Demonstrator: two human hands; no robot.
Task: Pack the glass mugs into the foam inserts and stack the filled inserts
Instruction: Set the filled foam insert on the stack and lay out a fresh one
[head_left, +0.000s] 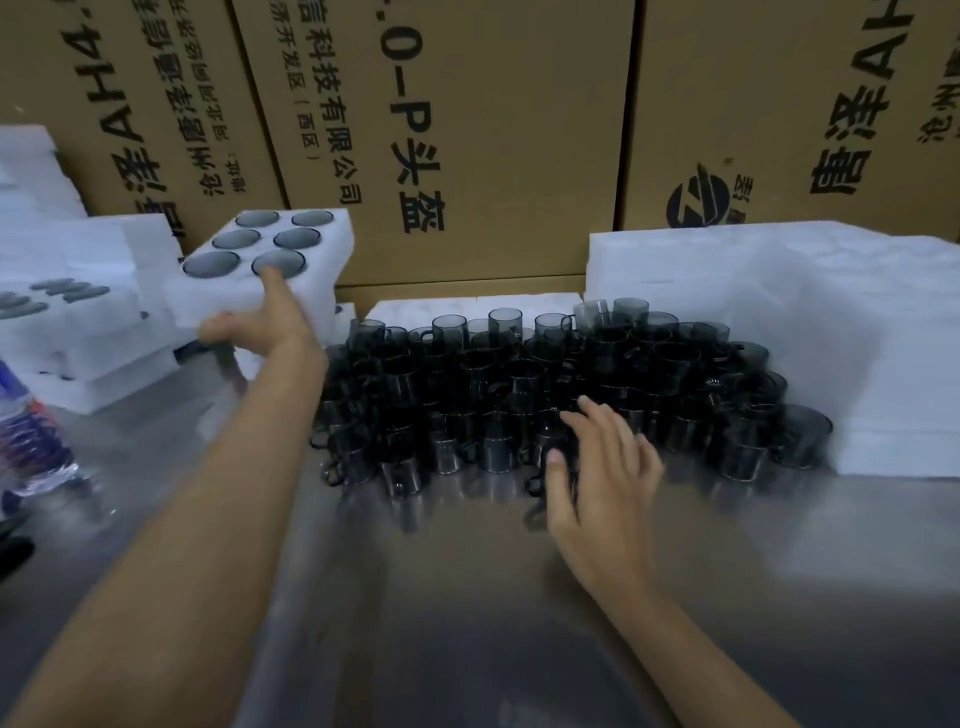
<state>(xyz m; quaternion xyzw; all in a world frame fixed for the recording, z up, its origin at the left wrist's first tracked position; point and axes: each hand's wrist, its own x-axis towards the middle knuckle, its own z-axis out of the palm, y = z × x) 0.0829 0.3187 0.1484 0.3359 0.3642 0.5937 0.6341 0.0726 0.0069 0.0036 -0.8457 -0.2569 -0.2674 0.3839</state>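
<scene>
The glass mugs (545, 384) were smoky dark grey, and the foam inserts (270, 270) were plain white. Behind them, brown cardboard boxes (467, 130) carried black printed lettering, while the steel table (441, 597) was dull silver-grey.

Left hand (265, 322) grips filled foam insert (270, 260) at 10 o'clock — six mugs seated. Right hand (597, 467) rests on a mug in the dark glass mugs (545, 384) cluster at centre, steel table (467, 597) — fingers spread.
</scene>
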